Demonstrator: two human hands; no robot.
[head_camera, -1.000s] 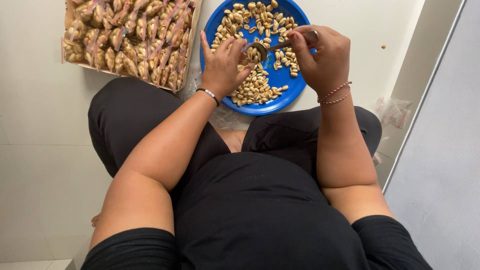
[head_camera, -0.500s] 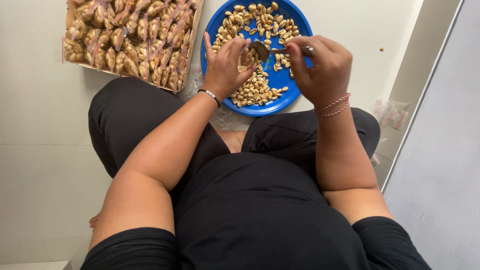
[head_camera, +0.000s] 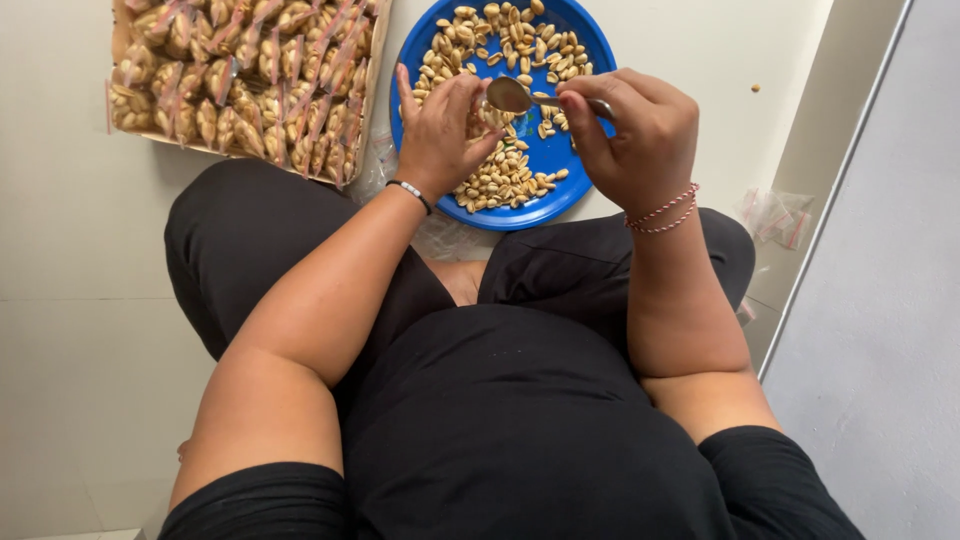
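Over the blue plate (head_camera: 560, 190) of peanuts (head_camera: 500, 180), a spoon (head_camera: 512, 96) is pinched by its handle in the right hand (head_camera: 630, 135) while the left hand (head_camera: 440, 130) cups its bowl with curled fingers, so a tilt could spill nuts onto the floor.

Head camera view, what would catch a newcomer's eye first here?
The bright blue plate heaped with peanuts, on the floor ahead. Above it, the right hand holds a metal spoon toward the left hand. At upper left, a tray packed with small bagged peanuts.
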